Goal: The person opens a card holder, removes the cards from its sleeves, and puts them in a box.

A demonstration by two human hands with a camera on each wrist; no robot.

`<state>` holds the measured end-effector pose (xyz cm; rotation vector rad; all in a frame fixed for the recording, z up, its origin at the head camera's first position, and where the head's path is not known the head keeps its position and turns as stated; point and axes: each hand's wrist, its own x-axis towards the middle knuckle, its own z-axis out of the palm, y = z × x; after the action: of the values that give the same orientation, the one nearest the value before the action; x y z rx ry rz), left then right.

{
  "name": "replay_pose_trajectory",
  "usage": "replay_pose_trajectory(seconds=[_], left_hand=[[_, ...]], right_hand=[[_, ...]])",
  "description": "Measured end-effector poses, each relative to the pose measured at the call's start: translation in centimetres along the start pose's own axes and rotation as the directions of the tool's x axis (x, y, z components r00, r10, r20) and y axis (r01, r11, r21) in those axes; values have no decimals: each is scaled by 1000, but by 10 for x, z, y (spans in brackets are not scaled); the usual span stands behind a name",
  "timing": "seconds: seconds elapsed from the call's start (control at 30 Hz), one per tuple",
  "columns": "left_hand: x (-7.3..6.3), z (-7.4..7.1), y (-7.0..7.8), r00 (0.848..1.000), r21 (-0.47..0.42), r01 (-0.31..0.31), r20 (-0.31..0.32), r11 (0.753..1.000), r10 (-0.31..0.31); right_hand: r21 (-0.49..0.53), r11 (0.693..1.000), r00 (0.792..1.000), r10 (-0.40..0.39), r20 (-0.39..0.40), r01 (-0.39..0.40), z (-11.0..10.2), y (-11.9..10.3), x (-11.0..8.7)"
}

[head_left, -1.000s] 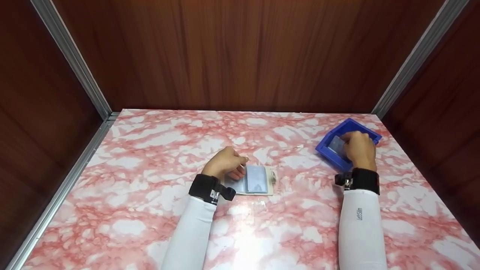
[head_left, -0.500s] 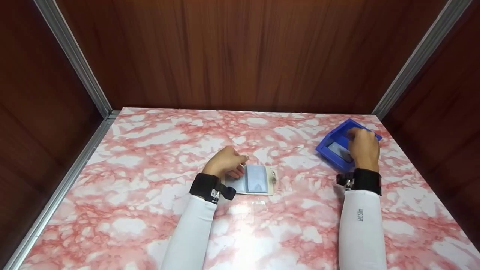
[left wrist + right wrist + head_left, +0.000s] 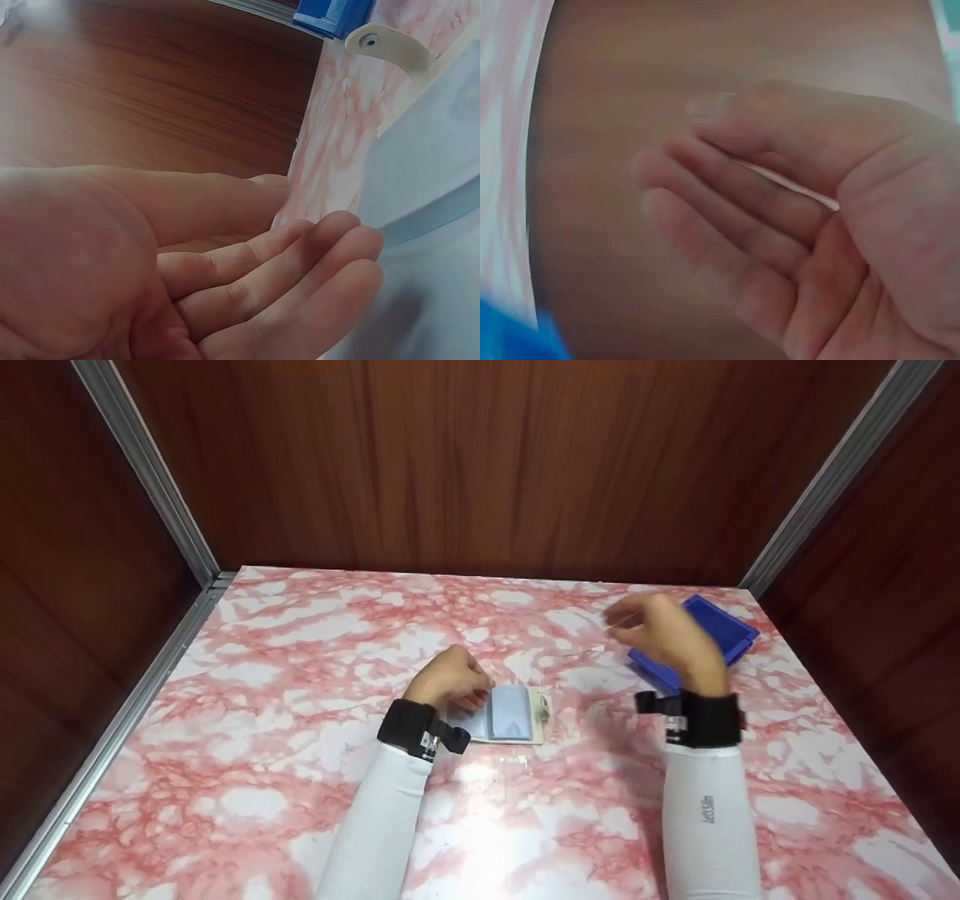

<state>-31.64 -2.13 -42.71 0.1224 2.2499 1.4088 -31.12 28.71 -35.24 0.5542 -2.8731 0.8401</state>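
A cream card holder [image 3: 537, 720] with pale blue translucent sleeves lies spread open on the table. Its snap tab [image 3: 390, 46] shows in the left wrist view. My left hand [image 3: 450, 679] is over the left half of it, fingers loosely bent and thumb apart, nothing between them; whether the fingertips touch the sleeve I cannot tell. To the right, my right hand [image 3: 664, 634] is in the air in front of a blue tray [image 3: 724, 626], covering part of it. In the right wrist view the right hand's fingers [image 3: 727, 217] are relaxed and hold nothing.
The tray stands near the right edge of the red-and-white marbled table [image 3: 247, 802]. Dark wood panels [image 3: 480, 465] close off the back and both sides, with metal rails [image 3: 142, 465] at the corners.
My right hand has come out of the blue tray and moved left and up, with nothing in its fingers. The left hand has stayed at the card holder.
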Motion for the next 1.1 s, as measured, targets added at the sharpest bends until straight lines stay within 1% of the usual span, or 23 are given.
replay_pose_trajectory(seconds=[0.07,0.1,0.17,0.23,0.3,0.37,0.43,0.5,0.6,0.67,0.77,0.83,0.9,1.0,1.07,1.1], left_hand=[[0,2,0,1000,22,6,-3,1000,-5],[-1,3,0,1000,35,6,0,999,-6],[-1,5,-3,1000,68,5,8,998,-5],[0,6,-5,1000,99,-4,12,995,3],[1,7,-7,1000,116,-7,5,993,6],[2,8,-9,1000,126,6,-15,992,-4],[4,7,-11,999,134,24,-33,991,-20],[5,6,-12,999,141,37,-39,989,-32],[5,3,-12,998,145,45,-45,988,-38],[6,3,-12,998,143,46,-47,989,-40],[6,2,-11,998,139,39,-47,990,-33],[6,2,-10,999,136,31,-40,990,-26],[5,2,-10,999,129,25,-33,991,-21],[5,3,-12,999,123,32,-28,992,-28],[5,4,-13,999,121,37,-22,992,-34],[6,4,-13,999,122,40,-19,992,-38]], right_hand=[[12,998,993,-67,96,67,18,-16,9],[6,997,986,-78,149,78,27,-22,13],[-39,997,968,-59,242,71,49,-31,20],[-101,994,951,-2,310,35,69,-38,24],[-171,985,935,77,347,-17,86,-43,26],[-225,973,918,132,374,-48,100,-46,27],[-261,964,907,148,394,-44,111,-49,28],[-289,957,898,143,417,-19,120,-51,29],[-302,953,893,132,430,4,126,-54,32],[-294,956,893,133,430,-1,127,-55,33],[-283,959,898,133,419,-10,126,-57,33],[-274,962,903,121,412,-4,124,-56,34],[-251,968,902,92,422,19,122,-53,36],[-116,992,890,5,456,54,121,-39,39],[16,999,881,-35,472,31,122,-27,41],[95,995,877,-48,478,3,123,-20,42]])
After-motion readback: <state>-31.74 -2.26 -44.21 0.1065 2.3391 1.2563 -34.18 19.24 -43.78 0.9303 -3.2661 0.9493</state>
